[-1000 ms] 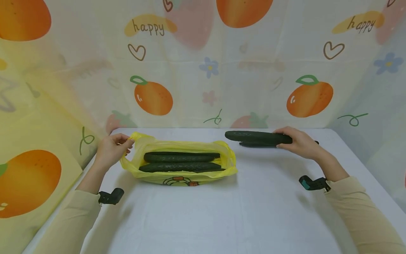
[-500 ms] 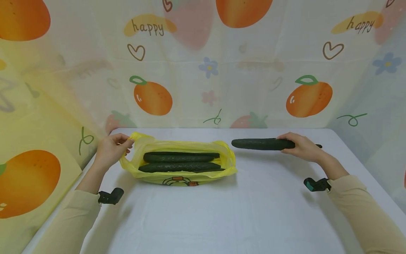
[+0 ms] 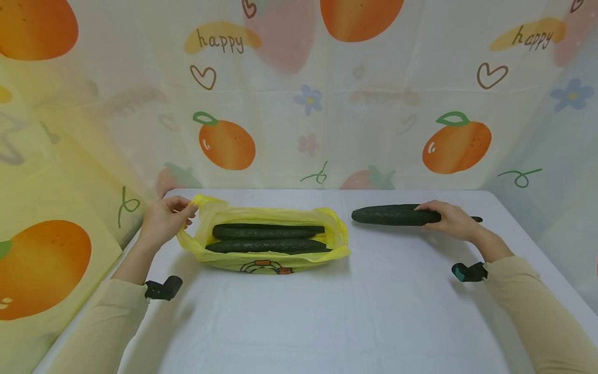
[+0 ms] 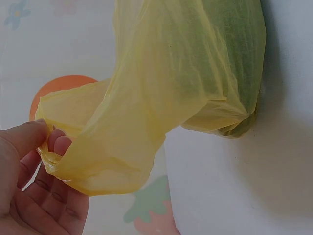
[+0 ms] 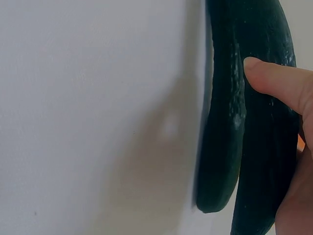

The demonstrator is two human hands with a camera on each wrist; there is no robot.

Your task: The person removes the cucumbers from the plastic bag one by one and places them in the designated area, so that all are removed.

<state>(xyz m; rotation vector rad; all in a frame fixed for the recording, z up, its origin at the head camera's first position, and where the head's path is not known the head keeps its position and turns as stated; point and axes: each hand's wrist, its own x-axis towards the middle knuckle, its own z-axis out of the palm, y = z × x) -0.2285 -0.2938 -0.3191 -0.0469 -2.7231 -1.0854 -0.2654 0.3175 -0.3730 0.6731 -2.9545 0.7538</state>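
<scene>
A yellow plastic bag (image 3: 261, 262) lies on its base with its mouth held wide, and dark green cucumbers (image 3: 266, 245) rest side by side inside it. My left hand (image 3: 165, 221) pinches the handle at the bag's left end; the left wrist view shows the thumb (image 4: 35, 131) pressing the thin film against the fingers. To the right of the bag, my right hand (image 3: 450, 221) grips dark cucumbers (image 3: 392, 215) lying alongside each other, low over the table. In the right wrist view the thumb (image 5: 274, 81) lies across one cucumber (image 5: 266, 142), beside another (image 5: 222, 161).
A white-covered table (image 3: 280, 322) carries everything. Behind it hangs a printed cloth (image 3: 280, 150) with oranges and flowers, and similar cloth closes off both sides. Each wrist wears a small black camera.
My right hand has moved right and slightly nearer, lowering the cucumbers closer to the table; they now lie more side by side than stacked. The left hand and the bag stay put.
</scene>
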